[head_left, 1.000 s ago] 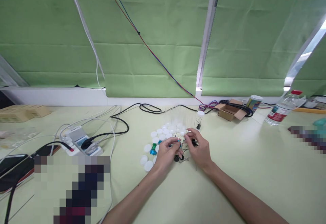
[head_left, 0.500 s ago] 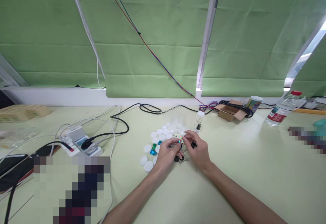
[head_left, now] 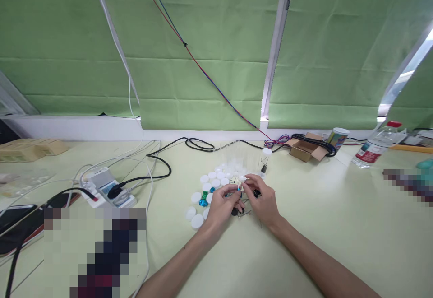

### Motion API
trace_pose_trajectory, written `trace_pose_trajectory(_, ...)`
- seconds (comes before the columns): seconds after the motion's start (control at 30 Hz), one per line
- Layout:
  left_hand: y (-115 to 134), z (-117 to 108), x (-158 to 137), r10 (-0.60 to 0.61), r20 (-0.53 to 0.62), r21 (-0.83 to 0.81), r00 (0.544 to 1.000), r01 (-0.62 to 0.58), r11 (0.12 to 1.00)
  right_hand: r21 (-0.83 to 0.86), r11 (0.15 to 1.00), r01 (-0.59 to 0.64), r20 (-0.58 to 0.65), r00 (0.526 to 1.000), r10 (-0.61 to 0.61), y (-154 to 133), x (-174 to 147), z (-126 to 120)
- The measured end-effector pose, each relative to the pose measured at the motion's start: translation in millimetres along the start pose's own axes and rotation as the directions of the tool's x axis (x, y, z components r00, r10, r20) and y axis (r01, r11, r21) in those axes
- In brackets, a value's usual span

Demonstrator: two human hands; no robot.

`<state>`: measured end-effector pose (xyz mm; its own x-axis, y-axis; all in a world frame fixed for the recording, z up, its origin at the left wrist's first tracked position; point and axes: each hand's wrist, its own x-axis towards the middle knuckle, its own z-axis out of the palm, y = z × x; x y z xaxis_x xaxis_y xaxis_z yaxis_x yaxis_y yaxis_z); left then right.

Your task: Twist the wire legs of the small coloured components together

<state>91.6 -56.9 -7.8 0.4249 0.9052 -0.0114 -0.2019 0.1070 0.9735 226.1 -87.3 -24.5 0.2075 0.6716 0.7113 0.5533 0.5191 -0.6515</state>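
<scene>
My left hand [head_left: 220, 207] is closed, its thumb and fingertips pinching a small blue component with thin wire leads [head_left: 238, 189]. Close against it, the fingertips of my right hand [head_left: 266, 202] are pinched together; what lies between them is too small to make out. Under the hands are black round parts [head_left: 234, 211] with metal leads, partly hidden. Round white caps [head_left: 197, 221] lie to the left, with blue parts [head_left: 203, 202] and green parts [head_left: 204, 195] among them. Behind stand several clear tubes [head_left: 238, 155]. A capped tube [head_left: 266, 152] holds a dark part with leads.
A power strip [head_left: 126, 198] with plugs and cables sits at left, near dark phones [head_left: 16, 219]. Along the back run a black cable [head_left: 199, 146], an open cardboard box [head_left: 302, 149] and a printed canister [head_left: 338, 137]. At right stands a water bottle [head_left: 374, 146].
Hardly anything differs. Both hands keep nearly the same place and pinch, with only a very slight shift of the right fingers.
</scene>
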Motion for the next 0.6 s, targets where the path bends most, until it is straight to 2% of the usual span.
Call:
trace_pose_trajectory(0.37,-2.6,-1.6,0.5,0.016,0.003,0.013,1.0,-0.016,1.0,0.006,1.0,0.003,0.007,1.0,-0.003,-1.6,-0.5,-0.4)
trace_pose_trajectory(0.6,-0.9,-1.7,0.0,0.016,0.002,0.01,1.0,-0.016,1.0,-0.018,0.998,0.063,-0.014,0.998,-0.063,-1.0,0.6,0.3)
